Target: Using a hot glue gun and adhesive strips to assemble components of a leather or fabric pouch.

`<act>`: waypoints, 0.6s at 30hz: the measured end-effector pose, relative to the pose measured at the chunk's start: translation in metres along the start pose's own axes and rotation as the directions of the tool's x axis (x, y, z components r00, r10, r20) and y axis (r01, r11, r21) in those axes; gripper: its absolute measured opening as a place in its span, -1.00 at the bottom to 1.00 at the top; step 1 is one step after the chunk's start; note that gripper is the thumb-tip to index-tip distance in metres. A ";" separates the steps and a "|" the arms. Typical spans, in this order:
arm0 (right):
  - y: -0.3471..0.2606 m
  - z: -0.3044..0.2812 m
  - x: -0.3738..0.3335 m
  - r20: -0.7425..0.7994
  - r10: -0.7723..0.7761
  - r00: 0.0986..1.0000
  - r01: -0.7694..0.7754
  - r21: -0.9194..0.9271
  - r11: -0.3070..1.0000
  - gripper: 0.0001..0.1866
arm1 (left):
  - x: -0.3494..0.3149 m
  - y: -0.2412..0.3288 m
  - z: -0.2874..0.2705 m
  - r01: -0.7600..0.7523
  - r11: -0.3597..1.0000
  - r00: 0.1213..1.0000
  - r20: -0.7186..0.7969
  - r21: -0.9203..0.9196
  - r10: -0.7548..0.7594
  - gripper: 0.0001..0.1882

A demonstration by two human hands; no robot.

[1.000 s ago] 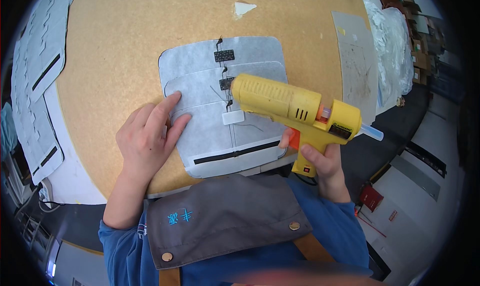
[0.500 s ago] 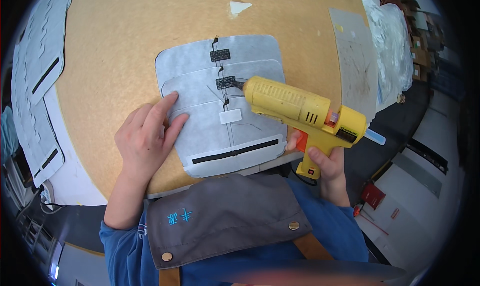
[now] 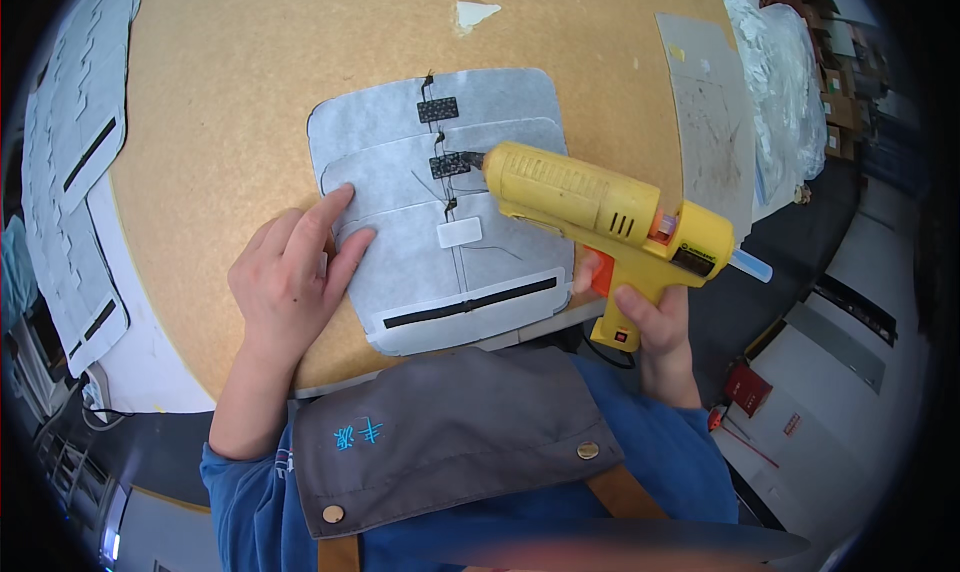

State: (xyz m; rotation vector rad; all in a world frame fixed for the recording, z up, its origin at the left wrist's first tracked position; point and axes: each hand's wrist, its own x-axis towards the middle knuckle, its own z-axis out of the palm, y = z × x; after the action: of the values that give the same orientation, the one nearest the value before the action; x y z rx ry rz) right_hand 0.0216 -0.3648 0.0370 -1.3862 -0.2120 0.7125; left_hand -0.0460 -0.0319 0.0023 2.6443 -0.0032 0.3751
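Observation:
My right hand [image 3: 655, 324] grips a yellow hot glue gun [image 3: 580, 197] by its handle, with a finger at the orange trigger. A clear glue stick [image 3: 750, 265] pokes out of its back end. The dark nozzle touches or hovers at the lower black textured patch [image 3: 449, 165] on a pale grey layered fabric panel [image 3: 400, 262]. Above lies a second black patch [image 3: 437, 110], below a white patch [image 3: 459, 233]. Thin black threads run down the middle. My left hand [image 3: 290, 277] rests at the panel's left edge, fingers apart, index fingertip and thumb on the fabric.
More grey panels with black strips [image 3: 90, 157] lie along the table's left side. A torn white scrap [image 3: 475, 15] sits beyond the panel. To the right are a grey board [image 3: 705, 112] and clear plastic wrapping [image 3: 785, 92]. The brown table [image 3: 250, 72] ends just before my apron.
The glue gun has shifted slightly up and left, its body lifting a little while the nozzle stays by the lower black patch. My left hand keeps its place.

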 end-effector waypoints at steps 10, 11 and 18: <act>0.002 0.002 -0.001 -0.028 0.001 1.000 0.000 0.030 1.000 -0.42 | -0.001 -0.001 0.000 0.000 1.000 1.000 -0.014 -0.010 0.000 -0.59; 0.001 0.002 -0.001 -0.025 0.001 1.000 0.000 0.030 1.000 -0.42 | -0.001 -0.001 0.000 -0.004 1.000 1.000 -0.015 -0.011 0.004 -0.59; -0.004 0.013 0.010 0.044 0.010 0.999 -0.011 0.034 0.999 -0.46 | -0.001 -0.001 -0.001 -0.007 1.000 1.000 -0.018 -0.015 0.007 -0.58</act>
State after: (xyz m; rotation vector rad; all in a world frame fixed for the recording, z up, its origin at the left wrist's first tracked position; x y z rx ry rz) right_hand 0.0234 -0.3489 0.0407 -1.3407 -0.2261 0.7523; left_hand -0.0466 -0.0308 0.0022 2.6269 -0.0097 0.4004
